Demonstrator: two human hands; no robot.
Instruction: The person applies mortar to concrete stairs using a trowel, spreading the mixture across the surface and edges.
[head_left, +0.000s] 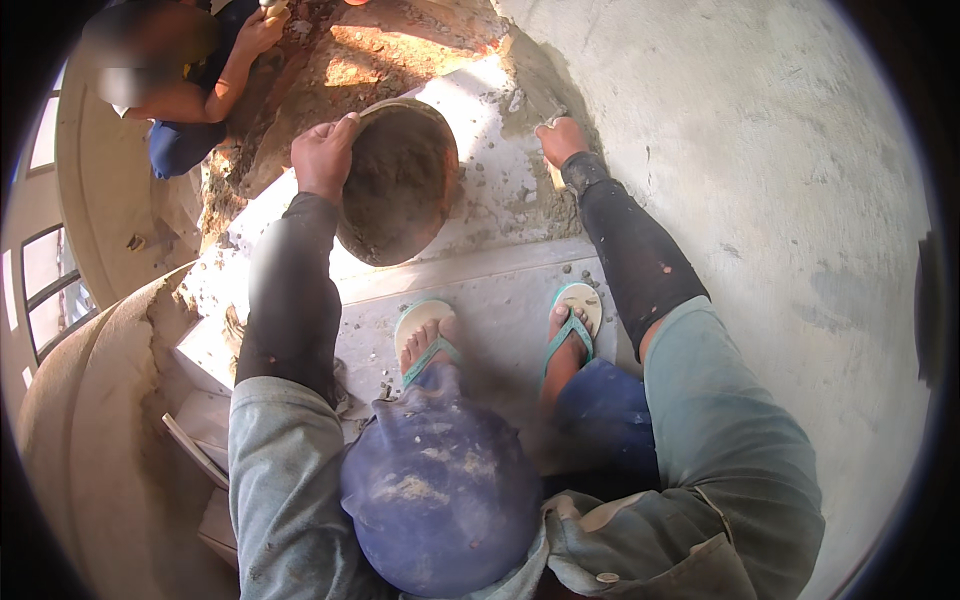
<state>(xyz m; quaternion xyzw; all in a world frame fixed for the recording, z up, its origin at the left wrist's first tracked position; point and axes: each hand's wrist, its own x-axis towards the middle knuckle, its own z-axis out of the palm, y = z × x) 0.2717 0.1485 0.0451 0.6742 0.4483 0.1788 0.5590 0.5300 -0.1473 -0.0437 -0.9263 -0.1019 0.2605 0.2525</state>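
My left hand (322,160) grips the rim of a round pan (398,185) of wet grey mortar, tilted on a white step (472,95). My right hand (562,142) is closed on a tool with a pale wooden handle (555,176), probably a trowel, at the mortar-smeared corner (535,80) where step meets wall. The tool's blade is hard to make out. Just below the pan and hand, my feet in teal-strapped sandals (428,340) stand on a lower tread (370,315) with scattered mortar bits.
A co-worker (190,100) crouches at top left, a hand (258,35) holding a small tool beside rough, rubble-strewn ground (365,50). A plastered wall (800,250) rises on the right. A curved edge (110,370) and windows (50,260) lie at the left.
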